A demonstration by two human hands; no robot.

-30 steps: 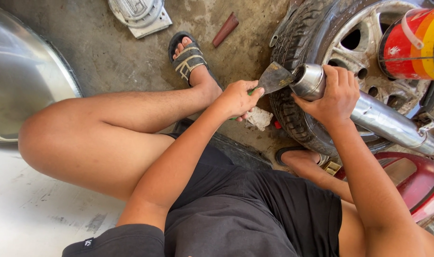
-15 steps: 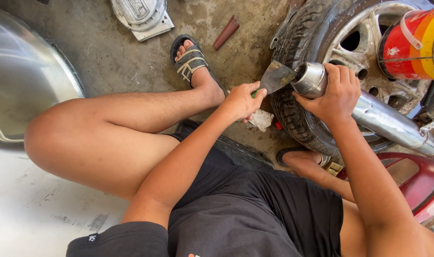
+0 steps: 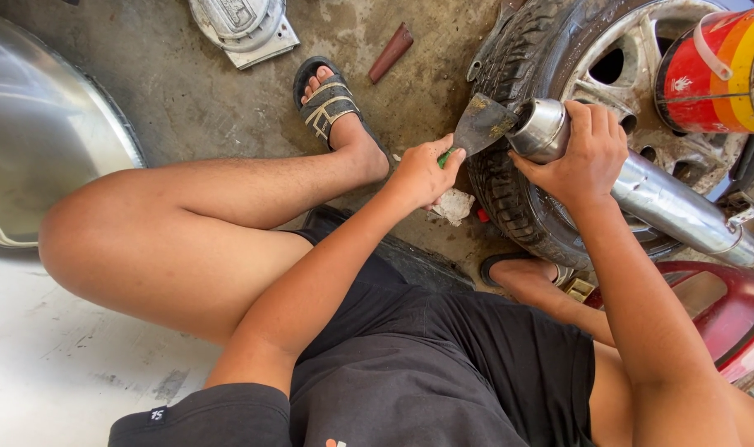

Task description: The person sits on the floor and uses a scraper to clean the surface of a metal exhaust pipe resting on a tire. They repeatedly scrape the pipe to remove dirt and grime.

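Scraper [image 3: 483, 124] in left hand [image 3: 425, 172] against exhaust pipe [image 3: 658, 199]

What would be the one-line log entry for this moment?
left hand: holds scraper | right hand: grips exhaust pipe | blade at pipe end | tyre behind
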